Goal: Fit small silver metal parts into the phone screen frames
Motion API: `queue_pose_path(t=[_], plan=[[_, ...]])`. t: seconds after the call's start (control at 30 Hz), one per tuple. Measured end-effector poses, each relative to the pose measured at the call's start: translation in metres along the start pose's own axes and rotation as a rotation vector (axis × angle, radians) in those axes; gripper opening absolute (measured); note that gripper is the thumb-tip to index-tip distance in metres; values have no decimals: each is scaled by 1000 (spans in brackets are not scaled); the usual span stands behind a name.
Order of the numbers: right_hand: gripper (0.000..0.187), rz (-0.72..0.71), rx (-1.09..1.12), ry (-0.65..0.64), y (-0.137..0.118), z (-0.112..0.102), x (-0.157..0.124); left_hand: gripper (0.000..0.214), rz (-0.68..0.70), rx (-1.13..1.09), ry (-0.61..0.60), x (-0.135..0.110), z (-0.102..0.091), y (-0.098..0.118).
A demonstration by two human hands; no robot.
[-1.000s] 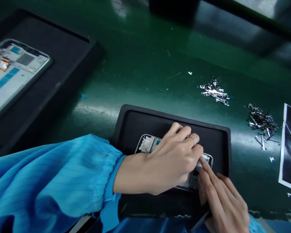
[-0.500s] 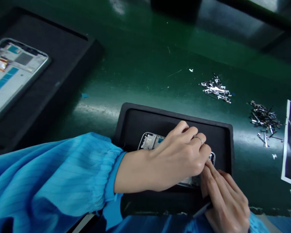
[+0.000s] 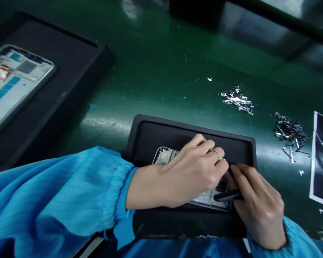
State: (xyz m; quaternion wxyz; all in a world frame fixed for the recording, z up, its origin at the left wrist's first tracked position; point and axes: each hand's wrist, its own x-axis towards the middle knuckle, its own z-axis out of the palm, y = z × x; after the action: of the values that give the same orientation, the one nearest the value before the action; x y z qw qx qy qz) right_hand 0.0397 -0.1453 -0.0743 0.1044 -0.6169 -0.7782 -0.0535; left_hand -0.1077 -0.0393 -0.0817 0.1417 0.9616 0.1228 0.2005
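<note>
our right hand (image 3: 258, 208) has slid up beside the phone frame (image 3: 164, 156) in the black tray (image 3: 156, 132), pinching a dark tool (image 3: 227, 196) against its end, while our left hand (image 3: 193, 175) curls down on it, fitting work, it seems, needing a steady hold.

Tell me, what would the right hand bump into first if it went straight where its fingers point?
Probably the left hand: the right hand, gripping a thin black tool, points at its curled fingers, almost touching, above the silver metal phone frame.
</note>
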Motion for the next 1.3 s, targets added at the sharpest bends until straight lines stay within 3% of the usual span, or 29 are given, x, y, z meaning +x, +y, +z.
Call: queue_pose_path(t=[0.2,0.33,0.5,0.63,0.83,1.0,1.3], plan=[[27,-104,6,-26,-4,-4,5,13,-5,-21,32,0,1,1],[28,-80,-3,-12,-4,-3,4,16,4,-16,62,2,0,0],[31,-28,-23,30,-3,-1,-4,16,155,61,111,1,1,-2],[29,-15,-24,64,-6,-1,-10,23,153,-21,188,-1,4,-3],[36,-89,-22,6,-10,-3,-12,15,-31,-140,35,0,3,-7],[35,-93,-38,-19,-10,-3,-10,24,-200,-302,-94,3,0,-7],[40,-74,-22,-37,-11,-5,-5,22,-203,-266,-148,5,1,-9]])
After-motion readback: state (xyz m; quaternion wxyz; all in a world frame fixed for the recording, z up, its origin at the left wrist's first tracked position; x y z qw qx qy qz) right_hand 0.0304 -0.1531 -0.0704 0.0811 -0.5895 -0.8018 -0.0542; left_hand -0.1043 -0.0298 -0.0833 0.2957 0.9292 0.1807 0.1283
